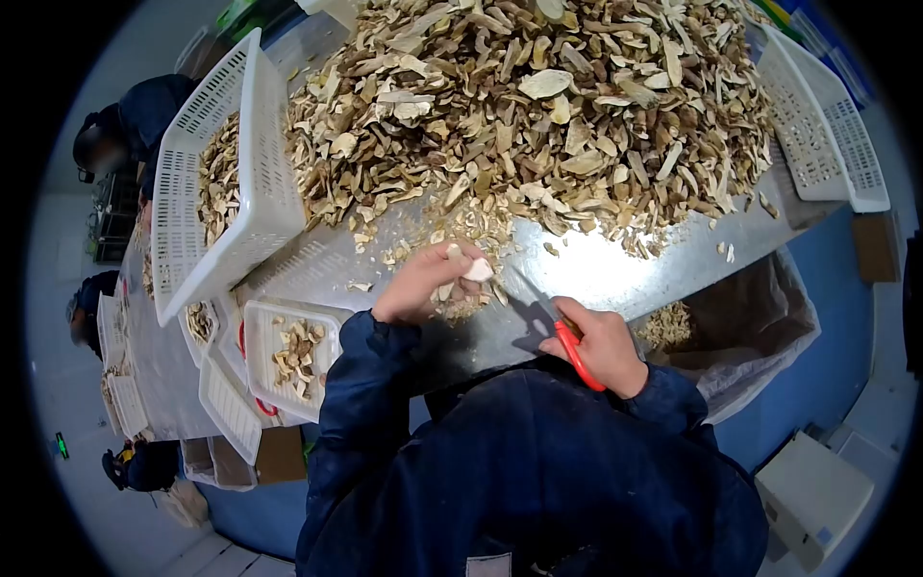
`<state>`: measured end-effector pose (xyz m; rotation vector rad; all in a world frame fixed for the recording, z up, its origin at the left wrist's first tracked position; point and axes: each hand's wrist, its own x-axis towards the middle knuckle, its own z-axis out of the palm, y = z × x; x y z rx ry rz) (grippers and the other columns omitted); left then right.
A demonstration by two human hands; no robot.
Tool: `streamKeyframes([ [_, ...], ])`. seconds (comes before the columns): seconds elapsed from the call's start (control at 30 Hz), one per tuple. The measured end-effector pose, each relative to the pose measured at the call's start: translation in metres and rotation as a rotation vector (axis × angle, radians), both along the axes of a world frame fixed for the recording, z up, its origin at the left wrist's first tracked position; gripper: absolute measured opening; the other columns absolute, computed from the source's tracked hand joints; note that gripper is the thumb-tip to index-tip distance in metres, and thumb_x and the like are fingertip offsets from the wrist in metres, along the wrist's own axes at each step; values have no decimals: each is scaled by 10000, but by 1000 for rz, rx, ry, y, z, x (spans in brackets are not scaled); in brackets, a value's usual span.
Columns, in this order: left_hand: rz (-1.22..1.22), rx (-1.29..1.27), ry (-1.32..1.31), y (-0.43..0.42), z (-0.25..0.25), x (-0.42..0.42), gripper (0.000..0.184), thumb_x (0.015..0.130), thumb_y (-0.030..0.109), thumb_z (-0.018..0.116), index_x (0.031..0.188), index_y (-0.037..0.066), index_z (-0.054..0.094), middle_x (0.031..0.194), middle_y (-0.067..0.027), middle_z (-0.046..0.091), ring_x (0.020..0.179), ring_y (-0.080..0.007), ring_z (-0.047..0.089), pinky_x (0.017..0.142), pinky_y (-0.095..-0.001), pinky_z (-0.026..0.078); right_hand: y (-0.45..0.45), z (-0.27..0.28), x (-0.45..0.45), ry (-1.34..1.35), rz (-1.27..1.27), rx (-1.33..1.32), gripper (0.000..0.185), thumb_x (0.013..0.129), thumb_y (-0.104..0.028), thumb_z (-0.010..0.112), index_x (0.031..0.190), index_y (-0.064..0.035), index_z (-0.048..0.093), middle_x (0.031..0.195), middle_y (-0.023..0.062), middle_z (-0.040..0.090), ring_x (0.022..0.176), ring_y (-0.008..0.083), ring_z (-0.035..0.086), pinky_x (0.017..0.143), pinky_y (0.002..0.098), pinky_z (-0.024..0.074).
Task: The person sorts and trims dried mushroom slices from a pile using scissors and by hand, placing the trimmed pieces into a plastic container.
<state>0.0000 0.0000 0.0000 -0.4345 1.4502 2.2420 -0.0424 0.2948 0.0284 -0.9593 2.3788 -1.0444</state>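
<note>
Pinched in the fingers of my left hand [430, 281] is a pale mushroom piece [478, 270], held just above the metal table. My right hand [604, 348] grips a knife by its red handle [578, 356]. The dark blade [535, 294] points up and left toward the mushroom piece, with a small gap between them. Small scraps [461, 308] lie under and around my left hand. Beyond both hands rises a large heap of dried mushroom slices [538, 115], brown and cream in colour.
A white perforated basket [274, 183] with slices stands at left; another basket [817, 125] tilts at right. Left of my arm sits a white tray [332, 332] holding pieces. A lined bin [769, 327] with scraps is below the table's right edge. Other people [159, 111] work along the left.
</note>
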Motion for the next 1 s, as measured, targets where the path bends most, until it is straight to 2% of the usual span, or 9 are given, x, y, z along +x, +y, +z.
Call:
streamKeyframes([
  [0.07,165,322,22,-4,-7,1,174,956,135,532,1115,64,527,1017,-111,609,856,-187,623,724,-265,561,3,-5,-1,16,-72,-18,529,753,-411,757,1116,-69,581,674,161,620,635,364,630,559,404,490],
  [0.17,440,377,-34,-9,-4,-4,131,949,96,527,1075,61,534,988,-90,597,843,-162,612,694,-243,545,6,-16,-2,-17,-163,22,543,746,-418,759,1119,-68,577,679,165,613,640,368,627,558,407,487],
  [0.3,460,57,-12,-6,4,-14,184,929,84,561,1112,64,546,982,-46,591,843,-129,602,707,-230,541,5,-16,1,8,-160,-35,546,744,-406,762,1130,-72,569,708,170,616,657,367,627,570,417,481],
  [0.4,342,29,89,7,11,-18,217,908,63,591,1123,54,566,980,-30,599,859,-110,591,692,-214,499,2,-7,0,-32,-114,-1,579,734,-376,775,1160,-59,544,785,181,613,742,373,608,646,431,472],
  [0.6,327,-199,270,40,22,-11,181,909,52,592,1087,54,563,962,-5,577,811,-78,532,682,-205,418,-6,16,-3,-138,-3,-60,660,719,-342,790,1221,-35,491,916,184,579,867,371,542,751,439,439],
  [0.7,367,-168,236,51,27,-8,201,865,23,622,1065,27,601,975,-13,592,932,-96,531,848,-235,423,-9,18,-3,-115,8,-46,648,726,-344,785,1221,-44,494,890,183,587,845,376,552,736,439,445],
  [0.8,387,-104,247,53,21,-6,176,873,30,612,1049,31,594,974,-20,592,931,-94,529,842,-232,422,-10,19,-2,-122,19,-11,616,743,-351,771,1207,-46,504,862,175,602,824,370,567,721,442,450],
  [0.93,379,-193,292,54,24,-3,158,868,28,610,1023,33,582,974,-25,595,919,-90,530,824,-230,426,-10,16,0,-84,13,-18,566,767,-368,753,1177,-52,526,775,169,622,740,369,609,638,439,466],
  [1.0,393,-116,276,53,18,-1,158,865,27,601,1021,36,577,967,-25,595,929,-90,533,805,-223,428,-10,14,0,-81,14,-3,550,775,-381,745,1166,-55,536,738,168,626,694,369,625,594,431,473],
])
